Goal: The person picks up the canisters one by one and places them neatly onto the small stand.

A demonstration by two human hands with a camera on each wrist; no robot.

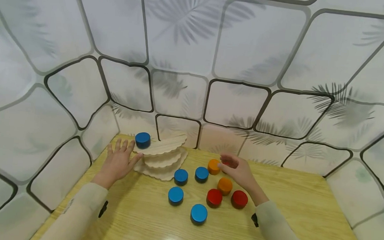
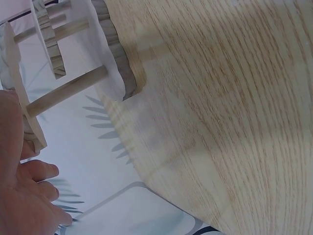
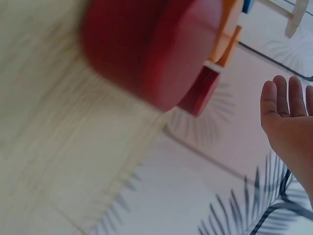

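Observation:
A tiered wooden stand (image 1: pixel 164 147) with scalloped plates stands at the back left, a blue cylinder (image 1: pixel 142 140) on its top plate. My left hand (image 1: pixel 119 162) is at the stand's left side, fingers spread, thumb at the plate's edge. Round dowels (image 2: pixel 68 90) join the plates in the left wrist view. My right hand (image 1: pixel 241 174) hovers over the back of the loose cylinders, beside an orange cylinder (image 1: pixel 213 167), and partly hides a red cylinder (image 1: pixel 226 164). Its fingers look loosely extended in the right wrist view, holding nothing.
On the wooden table (image 1: pixel 134 218) lie several blue cylinders (image 1: pixel 175 196), a second orange cylinder (image 1: pixel 225 186) and two more red cylinders (image 1: pixel 214 198), in front of and between the hands. A patterned wall covering (image 1: pixel 180 94) rises along the table's back and left edges.

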